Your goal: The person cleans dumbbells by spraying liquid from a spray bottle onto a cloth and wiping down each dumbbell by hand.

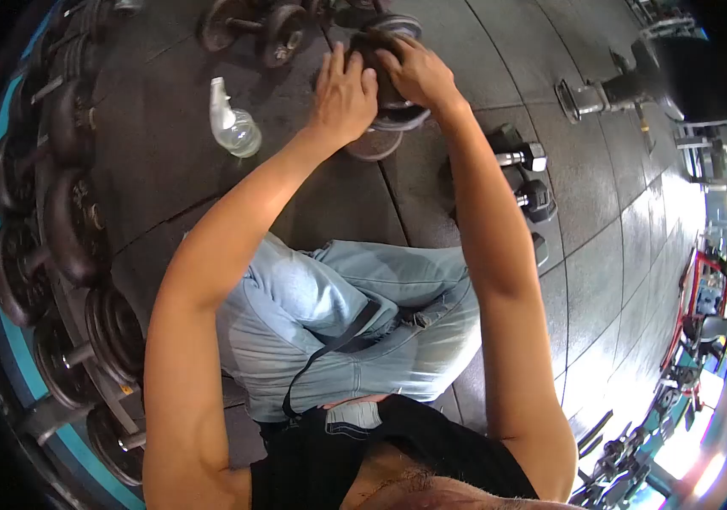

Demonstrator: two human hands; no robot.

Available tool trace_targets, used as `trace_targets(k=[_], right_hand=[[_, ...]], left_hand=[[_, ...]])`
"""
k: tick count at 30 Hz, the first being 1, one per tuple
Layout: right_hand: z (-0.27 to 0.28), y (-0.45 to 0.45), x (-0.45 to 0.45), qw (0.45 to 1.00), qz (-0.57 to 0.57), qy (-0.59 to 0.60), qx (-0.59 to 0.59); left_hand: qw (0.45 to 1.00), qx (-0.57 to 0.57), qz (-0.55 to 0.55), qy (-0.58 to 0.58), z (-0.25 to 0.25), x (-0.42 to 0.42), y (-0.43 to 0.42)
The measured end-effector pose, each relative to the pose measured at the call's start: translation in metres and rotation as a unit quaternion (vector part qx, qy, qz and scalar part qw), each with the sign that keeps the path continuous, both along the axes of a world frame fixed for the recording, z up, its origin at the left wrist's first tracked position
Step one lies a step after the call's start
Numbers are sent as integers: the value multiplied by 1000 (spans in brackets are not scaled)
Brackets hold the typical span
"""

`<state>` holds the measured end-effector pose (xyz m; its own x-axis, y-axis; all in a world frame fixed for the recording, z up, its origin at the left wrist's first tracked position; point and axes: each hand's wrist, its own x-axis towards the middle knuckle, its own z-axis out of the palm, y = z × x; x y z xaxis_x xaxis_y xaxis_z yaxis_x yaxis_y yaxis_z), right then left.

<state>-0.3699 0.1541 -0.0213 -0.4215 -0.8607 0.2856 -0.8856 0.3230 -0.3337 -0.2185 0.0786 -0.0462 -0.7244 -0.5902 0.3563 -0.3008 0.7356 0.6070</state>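
A dark round-headed dumbbell (404,116) is on the floor in front of my crossed legs, at the top middle of the head view. My left hand (346,100) lies against its left side, fingers stretched upward and apart. My right hand (419,75) is over its top right, fingers bent onto the dark surface. My hands hide much of the dumbbell, and I cannot tell whether a dark cloth lies under my fingers. Left of my left hand stands a clear spray bottle (240,134) with a white trigger head.
Another dumbbell (283,36) lies beyond the bottle. By my right forearm are smaller dumbbells (535,200) with chrome handles. A rack of large dumbbells (79,225) runs down the left side. A padded bench (678,81) stands at upper right on the rubber tile floor (589,280).
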Motion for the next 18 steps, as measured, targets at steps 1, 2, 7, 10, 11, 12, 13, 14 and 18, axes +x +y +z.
trace_targets(k=[1,2,7,10,11,12,13,14,18], right_hand=[[-3,-2,-4,1000,-11,-5,3],[-5,-7,-10,999,41,-11,-30],[6,1,2,996,21,-71,-44],[8,3,23,984,-142,-105,-24],[7,6,34,985,-140,-103,-22],[5,11,47,975,-202,-80,-56],[2,16,61,959,-264,-56,-88],[-3,21,74,955,-277,-46,-95],[-9,29,114,945,-306,-39,-112]], left_hand=[[994,-108,9,32,-5,-4,-1],[991,-121,-9,54,-6,-5,-3],[991,-39,-129,18,14,-11,-33],[976,-11,-209,-67,15,-30,-50],[976,-10,-207,-64,21,-34,-51],[962,-11,-240,-131,31,-39,-55],[942,-12,-272,-196,40,-43,-56],[935,-27,-300,-189,33,-53,-62],[904,-109,-334,-242,41,-67,-56]])
